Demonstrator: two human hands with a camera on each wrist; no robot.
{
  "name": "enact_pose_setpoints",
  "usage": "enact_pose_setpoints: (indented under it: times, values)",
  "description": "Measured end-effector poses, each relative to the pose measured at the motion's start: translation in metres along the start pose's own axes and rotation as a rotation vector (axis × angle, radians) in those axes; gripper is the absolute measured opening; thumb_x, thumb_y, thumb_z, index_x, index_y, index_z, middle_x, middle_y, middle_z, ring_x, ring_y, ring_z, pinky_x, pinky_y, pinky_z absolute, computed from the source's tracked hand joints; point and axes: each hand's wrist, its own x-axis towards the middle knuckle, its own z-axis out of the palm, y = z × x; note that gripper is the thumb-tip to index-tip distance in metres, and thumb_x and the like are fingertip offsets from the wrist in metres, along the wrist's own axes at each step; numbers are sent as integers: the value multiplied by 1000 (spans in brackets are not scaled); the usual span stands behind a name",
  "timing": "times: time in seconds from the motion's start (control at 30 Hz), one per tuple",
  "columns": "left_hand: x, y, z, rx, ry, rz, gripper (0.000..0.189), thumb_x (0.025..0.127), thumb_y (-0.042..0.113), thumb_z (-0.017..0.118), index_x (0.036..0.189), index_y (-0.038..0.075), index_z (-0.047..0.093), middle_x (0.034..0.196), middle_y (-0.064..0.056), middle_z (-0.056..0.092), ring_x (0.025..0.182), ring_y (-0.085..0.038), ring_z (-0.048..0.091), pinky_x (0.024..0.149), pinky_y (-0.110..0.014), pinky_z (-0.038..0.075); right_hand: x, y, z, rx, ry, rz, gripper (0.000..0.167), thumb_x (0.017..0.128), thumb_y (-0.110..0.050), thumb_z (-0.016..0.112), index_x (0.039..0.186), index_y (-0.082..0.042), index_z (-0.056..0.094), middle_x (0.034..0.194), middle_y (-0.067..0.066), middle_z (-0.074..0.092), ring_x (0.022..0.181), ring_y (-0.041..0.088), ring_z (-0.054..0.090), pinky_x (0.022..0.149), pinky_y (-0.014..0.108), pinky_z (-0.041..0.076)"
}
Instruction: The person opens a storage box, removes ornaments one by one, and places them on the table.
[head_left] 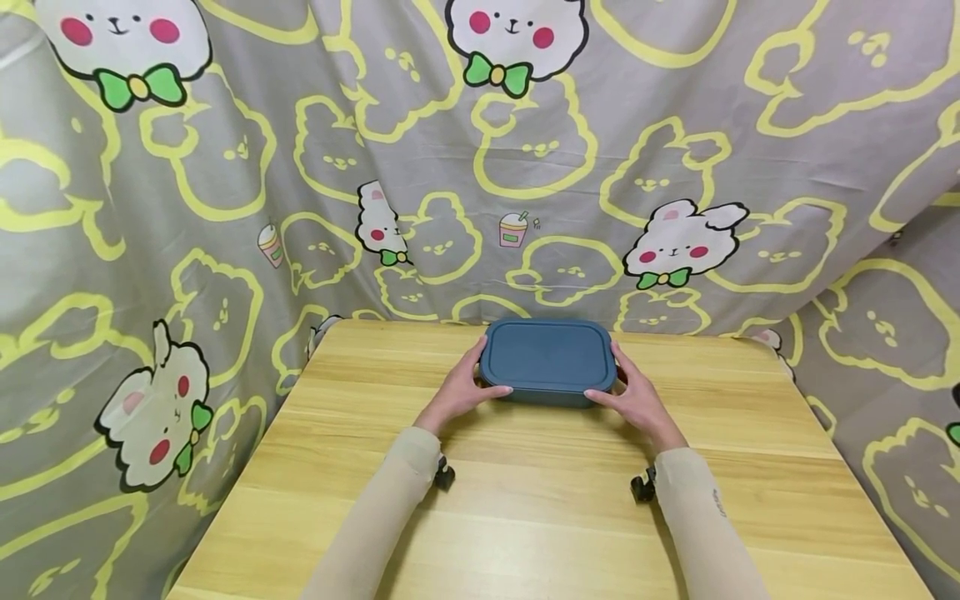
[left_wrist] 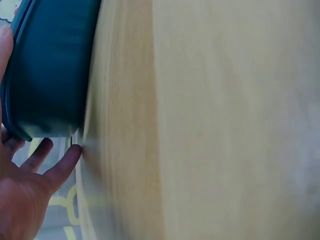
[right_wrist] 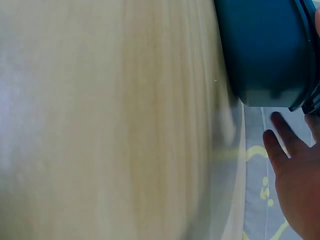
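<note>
A dark blue lunch box (head_left: 549, 354) with its lid on sits at the far side of the table, long side toward me. My left hand (head_left: 465, 387) grips its left end, the thumb over the front edge of the lid and the fingers along the side. At the opposite end my right hand (head_left: 636, 393) holds it the same way. In the left wrist view, the lower fingers (left_wrist: 64, 165) stand spread below the box wall (left_wrist: 55, 65). The right wrist view shows a dark clip (right_wrist: 313, 102) on the box's end, near the fingers (right_wrist: 287, 132).
The wooden table (head_left: 525, 517) has light striped grain. Behind it and along both sides hangs a grey curtain (head_left: 450, 142) with yellow outlines and cartoon animals, close to the box's far edge. Small black wrist cameras (head_left: 444, 473) are strapped at both sleeves.
</note>
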Motion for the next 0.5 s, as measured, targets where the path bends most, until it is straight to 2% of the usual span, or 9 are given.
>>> enact_pose_setpoints:
  times: [0.23,0.5]
  values:
    - [-2,4,-2,53,39,15,116,80,65,80,167,37,9,174,-1,19,159,-28,22,123,-57,31,-1,-2,-2,-51,17,-2,119,84,-53,83,168,-28,3,175,8,6,158,48,12,121,70,21]
    - [-8,17,-12,48,56,11,116,79,65,82,167,38,10,173,1,22,158,-28,25,123,-58,31,-5,-13,-6,-81,28,10,117,84,-56,82,168,-33,5,175,9,7,157,49,15,119,72,22]
